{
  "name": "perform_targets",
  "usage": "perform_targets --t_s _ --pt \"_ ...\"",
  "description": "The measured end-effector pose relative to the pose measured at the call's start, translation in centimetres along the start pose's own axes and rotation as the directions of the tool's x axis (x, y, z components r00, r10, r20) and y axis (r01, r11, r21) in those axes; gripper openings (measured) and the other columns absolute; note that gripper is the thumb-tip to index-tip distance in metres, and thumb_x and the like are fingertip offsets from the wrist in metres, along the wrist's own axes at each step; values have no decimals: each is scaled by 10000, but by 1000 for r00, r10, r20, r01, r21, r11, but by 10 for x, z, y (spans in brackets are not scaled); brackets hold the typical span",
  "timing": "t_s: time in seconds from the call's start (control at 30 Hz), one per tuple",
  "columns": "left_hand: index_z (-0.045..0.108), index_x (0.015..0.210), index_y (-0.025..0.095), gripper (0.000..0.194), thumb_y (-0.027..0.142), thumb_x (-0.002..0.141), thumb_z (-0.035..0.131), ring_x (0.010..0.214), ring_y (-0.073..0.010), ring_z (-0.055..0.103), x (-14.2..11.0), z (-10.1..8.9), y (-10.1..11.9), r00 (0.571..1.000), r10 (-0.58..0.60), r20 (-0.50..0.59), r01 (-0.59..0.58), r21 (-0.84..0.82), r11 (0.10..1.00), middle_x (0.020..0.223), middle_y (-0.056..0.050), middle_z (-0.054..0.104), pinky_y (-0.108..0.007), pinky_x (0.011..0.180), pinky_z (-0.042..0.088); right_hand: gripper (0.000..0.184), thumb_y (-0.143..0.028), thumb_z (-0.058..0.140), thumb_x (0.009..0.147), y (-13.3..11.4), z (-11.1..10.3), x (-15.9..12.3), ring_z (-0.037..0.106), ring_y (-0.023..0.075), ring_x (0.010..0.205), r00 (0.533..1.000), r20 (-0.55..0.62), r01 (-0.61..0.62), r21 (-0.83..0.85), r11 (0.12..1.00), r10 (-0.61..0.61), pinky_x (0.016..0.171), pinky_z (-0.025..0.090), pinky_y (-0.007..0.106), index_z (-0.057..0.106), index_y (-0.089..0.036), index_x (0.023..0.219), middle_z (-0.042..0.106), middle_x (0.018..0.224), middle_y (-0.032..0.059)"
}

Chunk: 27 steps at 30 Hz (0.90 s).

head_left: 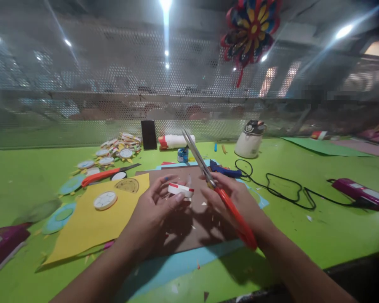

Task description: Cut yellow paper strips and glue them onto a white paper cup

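Observation:
Between the thumb and fingers of my left hand [162, 200] is a small round white disc with red patches on its edge [180, 190]. My right hand [232, 200] grips red-handled scissors [197, 155], their metal blades pointing up and away from me. The blades are apart from the disc. Below both hands lies a brown sheet [180, 248] strewn with small paper scraps. To the left, on a yellow sheet [91, 227], rest another white disc [105, 200] with lines drawn on it and a half-round protractor-like piece [127, 185].
A blue glue gun [225, 169] trails a black cable to a purple power strip [361, 192]. Orange-handled scissors [105, 174] lie left, before a pile of disc pieces [126, 145]. Behind stand a dark phone-like slab [148, 134], a blue jar [182, 155] and a white jug [249, 141].

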<state>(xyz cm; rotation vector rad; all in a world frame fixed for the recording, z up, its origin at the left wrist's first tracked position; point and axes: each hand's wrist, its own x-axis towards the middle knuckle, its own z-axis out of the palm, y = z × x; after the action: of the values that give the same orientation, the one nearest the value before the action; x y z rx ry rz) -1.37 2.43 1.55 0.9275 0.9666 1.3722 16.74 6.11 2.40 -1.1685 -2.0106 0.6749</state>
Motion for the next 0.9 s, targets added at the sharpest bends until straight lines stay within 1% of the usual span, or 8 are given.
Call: perform_targets --t_s 0.07,0.13,0.17,0.23,0.37,0.57,0.73,0.9 --pt "462 1207 201 568 270 706 721 828 -202 658 2 -4 2 999 38 -3 -38 -4 999 1050 -110 652 -349 779 494 304 -381 577 823 0 -8 -12 577 171 686 992 12 128 -117 985 -127 613 462 289 565 -222 1081 628 805 17" --pt "444 1227 210 572 258 723 710 809 -177 653 3 -9 4 997 83 6 -83 -4 997 1041 -97 652 -328 771 494 318 -370 613 805 2 -18 -28 575 195 815 972 60 235 -220 947 -227 714 473 326 545 -224 1078 619 923 39" --pt "446 1222 208 558 251 729 705 814 -170 648 4 -11 4 994 106 11 -106 -4 994 1042 -92 651 -321 775 493 318 -360 615 811 3 -23 -37 571 205 862 968 94 252 -279 927 -235 745 473 341 532 -227 1087 610 968 49" --pt "454 1207 205 519 244 746 690 861 -172 638 4 -13 4 990 139 25 -139 5 990 1061 -92 646 -318 796 490 317 -354 609 825 7 -31 -54 578 218 859 959 156 280 -394 875 -236 729 482 359 514 -231 1102 603 959 57" --pt "478 1172 191 470 248 753 682 956 -203 610 1 -9 2 987 148 61 -150 24 988 1142 -113 618 -333 811 498 380 -409 575 840 15 -41 -75 591 239 782 949 158 313 -557 770 -271 647 494 377 477 -227 1158 588 912 74" --pt "498 1169 173 464 268 752 678 891 -202 601 -2 -4 0 989 102 105 -107 40 993 1098 -108 604 -379 767 527 340 -397 547 856 16 -48 -81 569 241 754 958 164 286 -632 720 -236 620 479 377 492 -221 1142 557 875 71" --pt "523 1172 171 477 279 739 690 910 -197 593 -3 -3 1 991 80 104 -89 83 993 1068 -93 616 -364 784 532 407 -425 552 847 15 -52 -81 572 259 794 958 189 286 -684 671 -215 619 475 373 489 -211 1187 551 913 94" --pt "545 1182 165 504 286 720 707 941 -217 607 -4 -4 2 994 61 93 -71 115 991 1097 -108 632 -338 793 520 372 -396 560 847 12 -55 -78 572 250 768 949 227 316 -684 658 -220 603 466 358 506 -201 1160 558 867 84"
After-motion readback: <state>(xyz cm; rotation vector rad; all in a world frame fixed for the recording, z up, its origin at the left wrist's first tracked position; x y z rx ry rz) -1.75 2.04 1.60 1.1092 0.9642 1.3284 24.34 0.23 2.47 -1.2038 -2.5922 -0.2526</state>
